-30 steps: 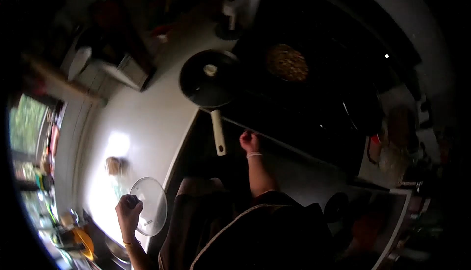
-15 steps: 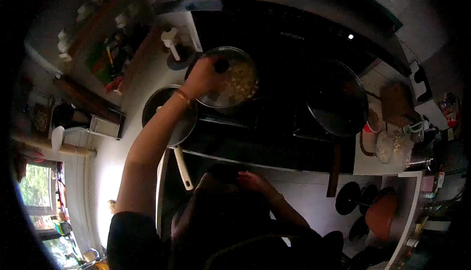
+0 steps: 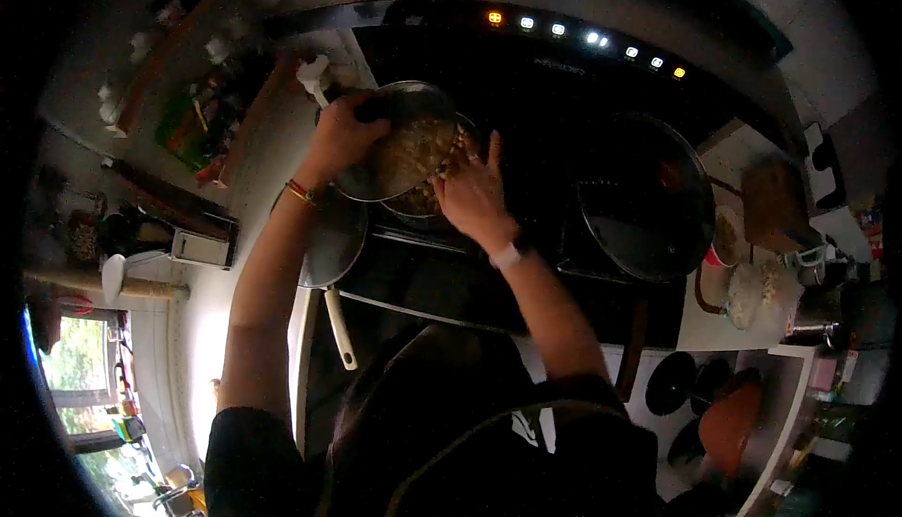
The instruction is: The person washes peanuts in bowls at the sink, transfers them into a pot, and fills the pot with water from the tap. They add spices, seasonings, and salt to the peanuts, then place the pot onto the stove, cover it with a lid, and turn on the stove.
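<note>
My left hand (image 3: 346, 136) is closed on the knob of a clear glass lid (image 3: 413, 146), holding it off to the left over part of a pot (image 3: 413, 216) on the stove. Pale chunks of food (image 3: 462, 146) show in the uncovered right side of the pot and, dimly, through the glass. My right hand (image 3: 477, 199) is at the uncovered part, thumb and fingers pinched together over the food and one finger stretched out. What lies between its fingertips is hidden. Under my left forearm sits a pan (image 3: 336, 244) with a cream handle (image 3: 340, 329).
A large dark wok (image 3: 644, 207) stands on the right side of the black stove. Right of it are a red-rimmed bowl (image 3: 725, 235), clear bags (image 3: 752, 293) and a brown box (image 3: 778, 199). Lit buttons (image 3: 592, 39) line the panel at the back.
My left hand has lifted the lid and shifted it left, partly uncovering the pot. My right hand has come up from near my waist to the food. The panel buttons have lit up.
</note>
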A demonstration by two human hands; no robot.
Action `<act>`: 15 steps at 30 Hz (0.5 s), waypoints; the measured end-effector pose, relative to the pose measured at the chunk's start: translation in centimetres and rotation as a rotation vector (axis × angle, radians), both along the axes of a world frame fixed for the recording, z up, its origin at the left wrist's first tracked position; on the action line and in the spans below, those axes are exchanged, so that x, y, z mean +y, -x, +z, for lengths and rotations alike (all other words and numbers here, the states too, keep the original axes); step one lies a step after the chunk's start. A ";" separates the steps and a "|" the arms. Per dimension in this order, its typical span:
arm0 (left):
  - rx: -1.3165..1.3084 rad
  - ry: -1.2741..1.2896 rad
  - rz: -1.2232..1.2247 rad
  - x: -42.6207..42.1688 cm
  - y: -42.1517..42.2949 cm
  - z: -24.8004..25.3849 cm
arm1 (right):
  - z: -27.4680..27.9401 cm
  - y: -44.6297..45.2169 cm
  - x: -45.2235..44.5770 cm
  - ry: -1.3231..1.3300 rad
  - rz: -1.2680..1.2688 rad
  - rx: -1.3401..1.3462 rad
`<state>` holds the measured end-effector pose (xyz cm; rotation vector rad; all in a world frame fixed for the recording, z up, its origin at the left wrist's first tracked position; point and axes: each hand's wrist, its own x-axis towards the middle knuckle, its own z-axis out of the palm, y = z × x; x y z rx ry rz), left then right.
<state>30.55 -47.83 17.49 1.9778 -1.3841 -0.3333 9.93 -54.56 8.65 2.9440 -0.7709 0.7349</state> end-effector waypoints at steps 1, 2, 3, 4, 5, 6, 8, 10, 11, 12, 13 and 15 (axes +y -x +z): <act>-0.008 0.005 0.003 0.2 -0.7 -0.4 | -0.3 -0.9 -0.8 0.005 0.003 -0.008; 0.067 0.050 -0.003 0.4 -1.4 -1.3 | -0.3 -1.6 -1.3 -0.064 0.047 0.168; 0.143 0.096 -0.012 0.7 -1.8 -1.4 | -1.1 -1.9 -1.8 -0.094 0.066 0.257; 0.141 0.102 -0.013 0.8 -2.3 -1.5 | -2.0 -2.3 -2.2 -0.126 0.087 0.344; 0.121 0.064 0.006 1.0 -2.3 -1.4 | -4.2 -2.4 -2.8 -0.167 0.097 0.343; 0.102 0.029 0.025 1.2 -2.2 -0.9 | -3.6 -2.4 -2.9 -0.205 0.107 0.344; 0.152 0.021 0.026 1.7 -1.2 0.9 | 0.6 -1.3 -2.7 -0.258 0.033 0.474; 0.209 -0.013 0.028 2.3 -0.9 1.0 | 4.4 0.5 -2.4 -0.333 -0.041 0.610; 0.190 -0.009 0.006 1.8 -1.3 0.8 | 5.3 1.9 -3.3 -0.415 -0.048 0.406; 0.168 0.000 -0.018 1.5 -1.6 0.6 | 6.3 3.1 -4.0 -0.488 -0.057 0.197; 0.174 0.001 -0.021 1.4 -1.4 0.5 | 7.6 4.3 -3.7 -0.683 -0.029 -0.098; 0.029 0.078 -0.029 0.9 -0.9 0.3 | 8.9 5.1 -2.5 -1.021 0.160 -0.724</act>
